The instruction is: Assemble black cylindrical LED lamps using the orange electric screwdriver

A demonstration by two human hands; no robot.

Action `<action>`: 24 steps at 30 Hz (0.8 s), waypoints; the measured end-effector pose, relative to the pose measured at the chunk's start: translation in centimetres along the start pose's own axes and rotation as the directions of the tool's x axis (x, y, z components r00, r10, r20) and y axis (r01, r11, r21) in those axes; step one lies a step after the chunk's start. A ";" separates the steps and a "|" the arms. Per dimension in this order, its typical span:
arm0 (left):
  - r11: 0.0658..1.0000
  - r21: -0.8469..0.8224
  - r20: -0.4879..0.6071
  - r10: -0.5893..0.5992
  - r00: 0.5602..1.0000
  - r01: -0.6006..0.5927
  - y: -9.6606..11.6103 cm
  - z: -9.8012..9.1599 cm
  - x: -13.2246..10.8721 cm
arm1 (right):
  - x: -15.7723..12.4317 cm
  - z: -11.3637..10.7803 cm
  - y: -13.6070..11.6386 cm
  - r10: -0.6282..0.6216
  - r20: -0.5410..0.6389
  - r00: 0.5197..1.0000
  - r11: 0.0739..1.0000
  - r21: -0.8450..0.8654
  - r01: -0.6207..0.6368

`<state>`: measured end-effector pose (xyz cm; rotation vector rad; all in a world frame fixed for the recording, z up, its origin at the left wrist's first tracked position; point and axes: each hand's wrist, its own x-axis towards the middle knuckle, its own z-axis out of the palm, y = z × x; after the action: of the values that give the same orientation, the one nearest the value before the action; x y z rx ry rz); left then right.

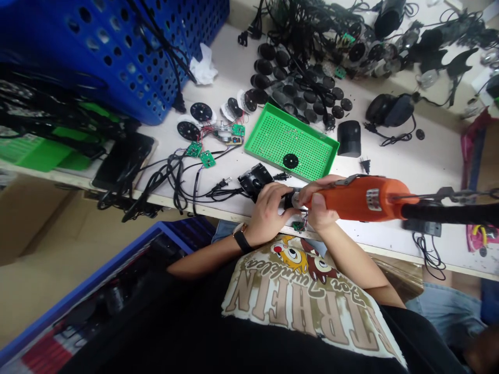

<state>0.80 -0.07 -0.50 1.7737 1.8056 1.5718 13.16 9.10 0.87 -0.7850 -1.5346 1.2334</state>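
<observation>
My right hand point(320, 212) is closed round the front of an orange electric screwdriver point(356, 198), which lies level and points left. My left hand point(268, 214) grips a black plastic housing point(256, 179) near the table's front edge, with part of it hidden under the fingers. The screwdriver's nose meets the work between both hands; its bit tip is hidden. Below the hands, a small green circuit board point(298, 226) with thin wires lies at the edge. Just beyond them stands a green perforated tray point(255, 148) with small screws and a black disc point(290, 161) in it.
Circuit boards point(208, 159) with wires and black discs point(201, 111) lie left of the tray. Black cables point(171, 179) hang over the front edge. A blue crate point(128, 62) stands at back left. Dark round parts point(312, 98) and tangled cords point(296, 26) fill the back.
</observation>
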 end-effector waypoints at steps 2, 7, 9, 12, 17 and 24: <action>0.999 0.009 0.040 -0.032 0.999 0.032 0.0 0.1 -0.1 | 0.1 0.1 0.4 -0.018 -0.004 1.000 1.000 0.012 0.018; 0.999 -0.026 0.129 -0.036 0.991 0.039 0.5 0.2 0.1 | 1.1 0.6 -1.2 -0.086 -0.013 0.996 0.994 0.064 0.087; 0.997 -0.071 0.162 -0.016 0.987 0.028 0.9 0.2 0.4 | 1.5 0.9 -2.9 -0.150 -0.066 0.986 0.976 0.149 0.159; 0.978 -0.192 0.205 -0.044 0.978 0.085 1.5 0.2 0.9 | 1.8 1.3 -5.6 -0.212 -0.187 0.959 0.932 0.257 0.256; 0.746 -0.521 0.369 -0.243 0.897 0.416 2.3 0.5 1.7 | 1.8 1.2 -8.4 -0.171 -0.227 0.959 0.931 0.281 0.233; 0.238 -0.633 0.672 -0.304 0.675 0.737 2.8 0.9 2.0 | 2.0 0.8 -9.1 -0.110 -0.291 0.950 0.910 0.354 0.214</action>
<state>2.66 1.28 2.22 0.7019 0.8431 1.2499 12.57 8.17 10.12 -0.5255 -1.0725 1.1984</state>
